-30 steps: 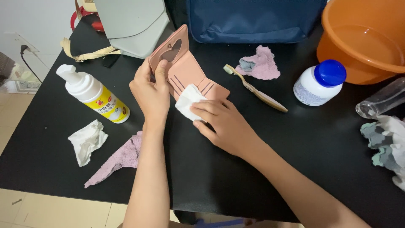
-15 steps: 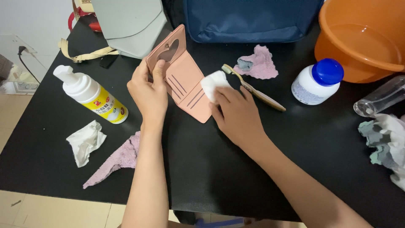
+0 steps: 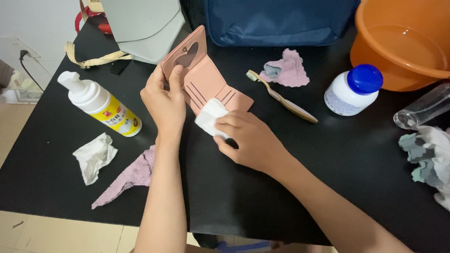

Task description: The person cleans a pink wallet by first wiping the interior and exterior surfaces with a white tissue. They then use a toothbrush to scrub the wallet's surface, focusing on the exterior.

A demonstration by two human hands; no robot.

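An open pink wallet (image 3: pixel 206 79) lies on the black table (image 3: pixel 328 178), its upper flap tilted up. My left hand (image 3: pixel 164 100) grips that flap at its left edge, thumb on the inner face. My right hand (image 3: pixel 248 140) pinches a small white wipe (image 3: pixel 210 117) and presses it on the wallet's lower part, by the card slots.
Left: a white foam pump bottle with yellow label (image 3: pixel 101 105), a crumpled white tissue (image 3: pixel 95 157), a pink cloth (image 3: pixel 131 175). Right: a wooden toothbrush (image 3: pixel 281 97), a pink rag (image 3: pixel 288 70), a blue-capped white bottle (image 3: pixel 352 90), an orange basin (image 3: pixel 403 42), a glass (image 3: pixel 424 111). Behind: a blue bag (image 3: pixel 276 18), a grey bag (image 3: pixel 145 26).
My right hand swept the white wipe from the wallet's lower left to its right edge, then back down to the lower left. The left hand kept its hold on the flap.
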